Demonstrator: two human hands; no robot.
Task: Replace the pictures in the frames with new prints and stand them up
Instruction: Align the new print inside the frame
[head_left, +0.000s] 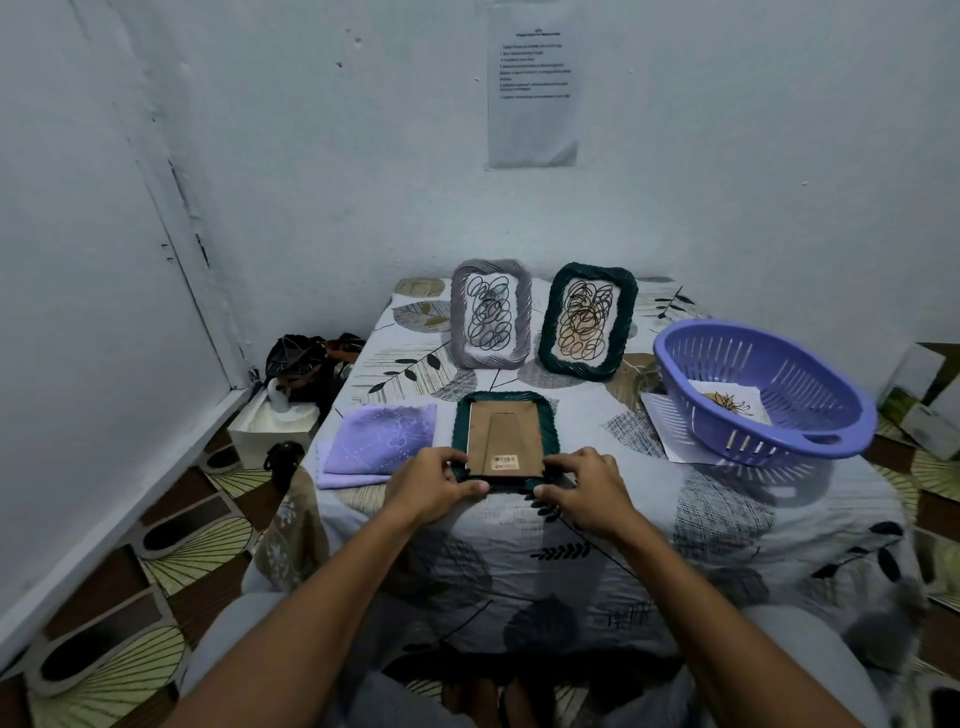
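The near edge of the tabletop (571, 525) is taken up by both hands at the face-down frame (505, 415). Passage leftward is blocked by the folded cloth (379, 441), rightward by the basket (763, 395). Bare cloth is left between frame and basket. The back is closed off by two standing frames (491, 314).

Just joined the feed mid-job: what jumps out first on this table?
Both hands, left hand and right hand, grip the near edge of a dark green frame lying face down at the table's middle, brown backing up. Behind it stand a grey frame and another green frame, both showing scribbled loops. A purple colander with a print inside sits at right.
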